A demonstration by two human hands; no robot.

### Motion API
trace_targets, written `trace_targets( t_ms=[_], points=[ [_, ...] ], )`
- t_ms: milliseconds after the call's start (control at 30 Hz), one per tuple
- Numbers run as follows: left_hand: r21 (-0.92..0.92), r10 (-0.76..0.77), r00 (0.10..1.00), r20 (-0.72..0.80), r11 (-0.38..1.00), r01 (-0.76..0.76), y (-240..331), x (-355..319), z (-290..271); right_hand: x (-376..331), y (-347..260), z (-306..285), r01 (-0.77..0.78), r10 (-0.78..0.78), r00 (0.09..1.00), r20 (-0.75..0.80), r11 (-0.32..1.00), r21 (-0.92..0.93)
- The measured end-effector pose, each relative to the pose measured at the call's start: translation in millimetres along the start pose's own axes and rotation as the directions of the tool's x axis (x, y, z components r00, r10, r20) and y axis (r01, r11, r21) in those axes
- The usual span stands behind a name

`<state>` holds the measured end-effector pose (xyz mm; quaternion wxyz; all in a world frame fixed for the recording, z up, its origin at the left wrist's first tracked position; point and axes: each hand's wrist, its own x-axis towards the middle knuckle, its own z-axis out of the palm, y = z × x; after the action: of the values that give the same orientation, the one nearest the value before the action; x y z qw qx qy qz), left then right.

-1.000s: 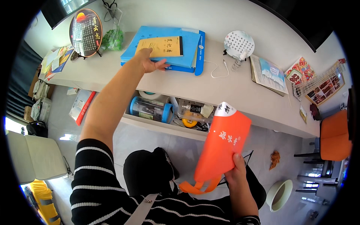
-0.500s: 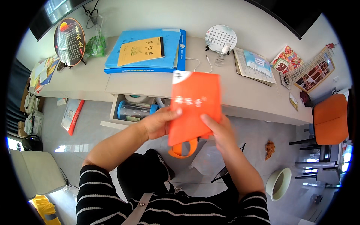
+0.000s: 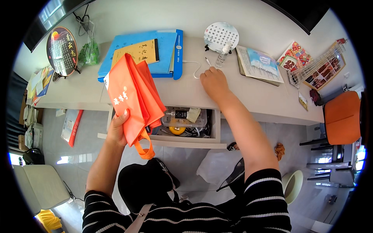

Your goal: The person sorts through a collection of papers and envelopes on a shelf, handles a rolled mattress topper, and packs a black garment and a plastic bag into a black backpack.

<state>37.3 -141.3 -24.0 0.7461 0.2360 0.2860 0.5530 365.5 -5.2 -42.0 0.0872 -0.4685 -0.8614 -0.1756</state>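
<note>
From the head camera, the right hand [image 3: 213, 82] rests knuckles-up on the desk [image 3: 248, 97], fingers curled at the white cable [image 3: 196, 68] just beyond them, while the left hand [image 3: 117, 128], farther off, grips a folded orange bag [image 3: 132, 93] hanging lengthwise over the open drawer [image 3: 186, 124].

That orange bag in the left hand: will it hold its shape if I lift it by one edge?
Probably not. The orange bag hangs in soft folds from the left hand, so it looks floppy. It seems light, held by one hand. Its handle loop dangles and may snag the open drawer.
</note>
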Motion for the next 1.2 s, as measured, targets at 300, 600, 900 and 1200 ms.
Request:
trace_targets(
  t_ms=[300, 600, 900, 1200],
  points=[
    [-0.022, -0.110, 0.978, 0.175, 0.993, 0.116, -9.2, -29.8, -59.9, -43.6, 19.2, -38.2, 0.082, -0.080, 0.996, -0.042, 0.996, 0.038],
    [0.158, -0.353, 0.902, 0.250, 0.934, 0.321, -4.3, -41.4, -69.2, -137.2, 22.1, -73.4, -0.382, 0.676, 0.710, -0.197, 0.605, 0.699],
    [0.197, -0.122, 0.988, 0.100, 0.975, 0.101, -19.4, -30.0, -71.6, -163.8, -8.1, -138.9, -0.187, 0.874, 0.453, 0.177, -0.100, 0.977],
    [0.373, -0.095, 0.983, 0.157, 0.927, 0.030, -5.5, -7.0, -69.5, -151.0, -8.8, -147.9, -0.176, 0.796, 0.565, 0.218, -0.142, 0.974]
  ],
)
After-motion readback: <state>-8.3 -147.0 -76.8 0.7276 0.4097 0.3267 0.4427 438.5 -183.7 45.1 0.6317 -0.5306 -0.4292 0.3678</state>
